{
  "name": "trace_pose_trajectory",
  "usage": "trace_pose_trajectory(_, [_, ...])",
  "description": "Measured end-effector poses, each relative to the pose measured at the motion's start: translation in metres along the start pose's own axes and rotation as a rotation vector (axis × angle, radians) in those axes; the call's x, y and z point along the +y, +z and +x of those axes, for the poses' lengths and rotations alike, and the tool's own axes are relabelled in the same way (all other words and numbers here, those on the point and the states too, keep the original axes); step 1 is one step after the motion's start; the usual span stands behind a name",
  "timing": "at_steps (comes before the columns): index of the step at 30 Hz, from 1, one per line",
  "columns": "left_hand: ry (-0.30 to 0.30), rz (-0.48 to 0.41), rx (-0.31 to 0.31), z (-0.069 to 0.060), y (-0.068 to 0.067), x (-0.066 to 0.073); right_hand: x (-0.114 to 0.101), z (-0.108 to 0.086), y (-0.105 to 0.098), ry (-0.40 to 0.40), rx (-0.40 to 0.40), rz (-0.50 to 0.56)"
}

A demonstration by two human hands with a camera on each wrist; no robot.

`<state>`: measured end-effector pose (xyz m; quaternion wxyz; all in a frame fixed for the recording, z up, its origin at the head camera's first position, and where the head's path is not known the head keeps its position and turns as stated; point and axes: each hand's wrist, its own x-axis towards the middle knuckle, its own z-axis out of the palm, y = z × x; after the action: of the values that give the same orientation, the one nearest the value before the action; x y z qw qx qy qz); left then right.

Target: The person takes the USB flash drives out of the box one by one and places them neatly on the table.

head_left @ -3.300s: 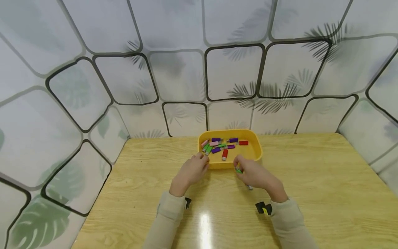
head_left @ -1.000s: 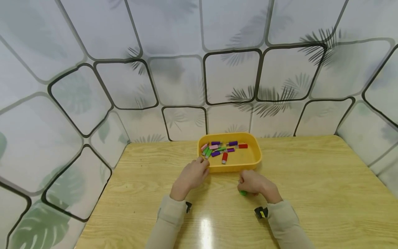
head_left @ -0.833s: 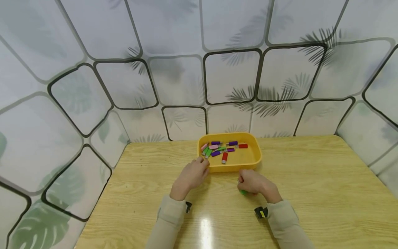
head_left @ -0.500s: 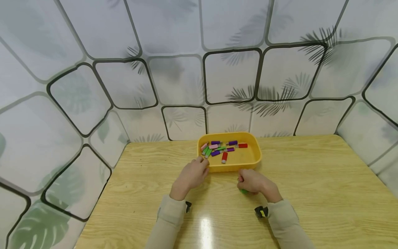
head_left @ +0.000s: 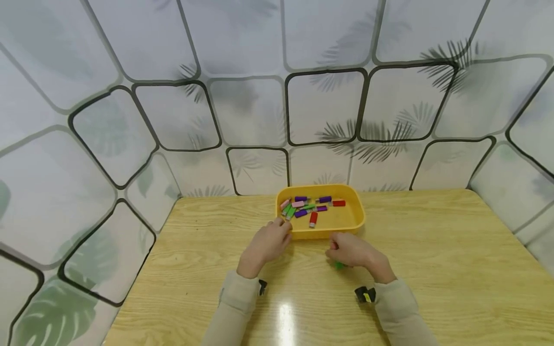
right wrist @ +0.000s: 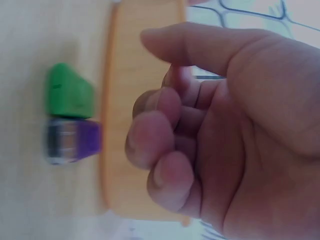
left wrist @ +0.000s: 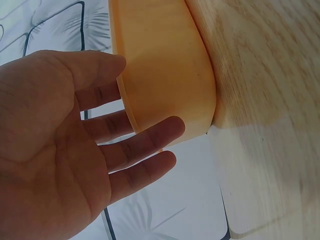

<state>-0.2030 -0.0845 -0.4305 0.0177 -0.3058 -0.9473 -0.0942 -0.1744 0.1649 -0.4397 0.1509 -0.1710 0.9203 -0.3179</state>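
Note:
My left hand [head_left: 266, 242] holds the near left rim of a yellow tray [head_left: 318, 234]. In the left wrist view, thumb and some fingers lie on either side of that rim, while two other fingers stretch along the outside. My right hand [head_left: 352, 250] hovers low over the table by the tray's front wall, fingers loosely curled, thumb apart, nothing between them. Below it, a green USB stick [right wrist: 70, 95] and a purple USB stick [right wrist: 89, 139] with a metal plug lie side by side on the table. Only a green bit shows in the head view.
Inside the tray lie several USB sticks: red [head_left: 313, 219], purple [head_left: 324, 199], pink [head_left: 297, 204] and green [head_left: 291, 213], bunched mostly at its left. The wooden table [head_left: 207, 230] meets a patterned wall covering [head_left: 255, 110] behind the tray.
Earlier my right hand held a green USB stick at the tray's front rim. It came down to the table, let the stick go and has just risen slightly. My left hand stays on the rim.

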Motion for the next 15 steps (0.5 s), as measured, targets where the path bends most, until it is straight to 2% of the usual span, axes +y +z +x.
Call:
trace_pose_trajectory(4, [-0.017, -0.009, -0.008, 0.0, -0.003, -0.002, -0.009, 0.002, -0.012, -0.108, 0.072, 0.037])
trace_pose_trajectory(9, [-0.01, -0.024, -0.011, 0.002, -0.006, -0.001, -0.015, 0.005, -0.023, -0.113, 0.188, 0.039])
trace_pose_trajectory(15, [-0.007, -0.054, -0.007, 0.005, -0.005, 0.0, -0.013, 0.023, -0.027, -0.109, 0.231, -0.038])
